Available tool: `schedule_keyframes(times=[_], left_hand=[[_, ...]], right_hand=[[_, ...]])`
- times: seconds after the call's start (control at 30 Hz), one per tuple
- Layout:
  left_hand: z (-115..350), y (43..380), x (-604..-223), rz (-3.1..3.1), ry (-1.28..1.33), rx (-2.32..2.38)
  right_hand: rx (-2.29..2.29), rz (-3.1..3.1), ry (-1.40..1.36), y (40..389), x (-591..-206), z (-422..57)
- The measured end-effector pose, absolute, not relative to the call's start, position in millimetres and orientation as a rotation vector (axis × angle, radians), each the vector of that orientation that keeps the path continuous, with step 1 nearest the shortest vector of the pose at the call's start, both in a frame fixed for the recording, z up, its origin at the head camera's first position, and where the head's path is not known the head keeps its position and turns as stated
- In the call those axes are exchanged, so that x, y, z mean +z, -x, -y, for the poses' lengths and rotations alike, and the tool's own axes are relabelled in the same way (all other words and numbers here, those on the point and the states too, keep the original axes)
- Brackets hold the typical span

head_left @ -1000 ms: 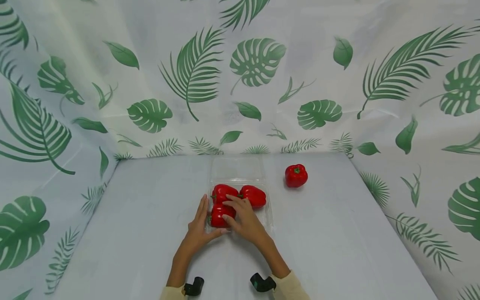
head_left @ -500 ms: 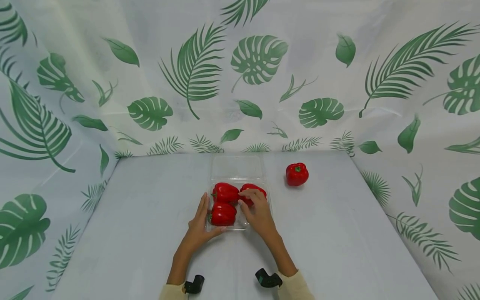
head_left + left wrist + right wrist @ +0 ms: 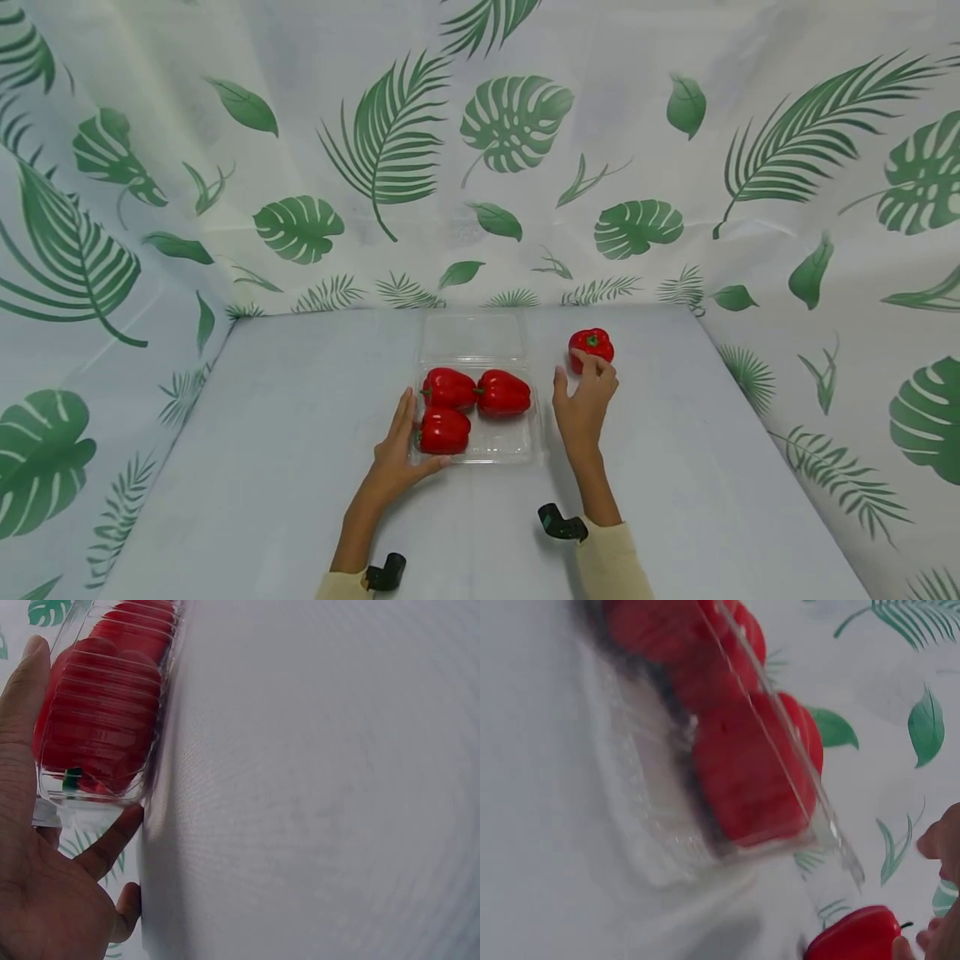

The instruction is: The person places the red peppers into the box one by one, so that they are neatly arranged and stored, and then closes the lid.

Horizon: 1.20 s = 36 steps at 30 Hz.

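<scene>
Leafy cloth (image 3: 592,67) backs the desk (image 3: 300,400). Near its far edge, the empty right hand (image 3: 587,404) is half-spread by a pepper (image 3: 591,341); the left hand (image 3: 396,454), straight-fingered, touches the box (image 3: 506,437).

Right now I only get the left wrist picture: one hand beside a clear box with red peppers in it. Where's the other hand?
Observer: In the head view, the right hand is at a loose red pepper; I can't tell whether they touch.

Visitor: Oh! And how many are inside?

Observer: Three red peppers lie in the clear box.

Visitor: Is it closed up?

Observer: No, its lid is folded back on the far side.
</scene>
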<state>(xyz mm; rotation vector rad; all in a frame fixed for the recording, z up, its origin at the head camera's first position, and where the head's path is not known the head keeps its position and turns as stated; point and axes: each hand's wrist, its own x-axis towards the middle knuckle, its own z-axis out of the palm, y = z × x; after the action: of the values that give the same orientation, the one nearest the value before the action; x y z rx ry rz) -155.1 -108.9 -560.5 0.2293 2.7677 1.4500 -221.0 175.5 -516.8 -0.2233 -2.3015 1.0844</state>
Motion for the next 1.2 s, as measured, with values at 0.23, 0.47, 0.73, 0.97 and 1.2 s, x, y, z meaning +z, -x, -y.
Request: schedule_keyframes(times=[0.23, 0.47, 0.73, 0.97, 1.2], left_hand=[[110.5, 156.2, -560.9, -2.762, -0.216, 1.435], [111.5, 156.4, -560.6, -2.763, -0.23, 1.436], [110.7, 157.8, -561.6, -2.785, -0.236, 1.407], [109.5, 156.8, -562.8, -2.776, -0.258, 1.437], [108.8, 154.4, -563.2, -2.769, -0.24, 1.449]], right_hand=[[1.038, 2.492, 0.357, 230.4, -525.2, -195.3], [1.041, 2.534, 0.365, 240.6, -531.5, -204.8], [1.085, 2.531, 0.368, 246.9, -538.3, -210.8], [1.137, 2.435, 0.397, 250.4, -540.5, -213.9], [1.163, 2.35, 0.414, 253.1, -544.6, -217.5]])
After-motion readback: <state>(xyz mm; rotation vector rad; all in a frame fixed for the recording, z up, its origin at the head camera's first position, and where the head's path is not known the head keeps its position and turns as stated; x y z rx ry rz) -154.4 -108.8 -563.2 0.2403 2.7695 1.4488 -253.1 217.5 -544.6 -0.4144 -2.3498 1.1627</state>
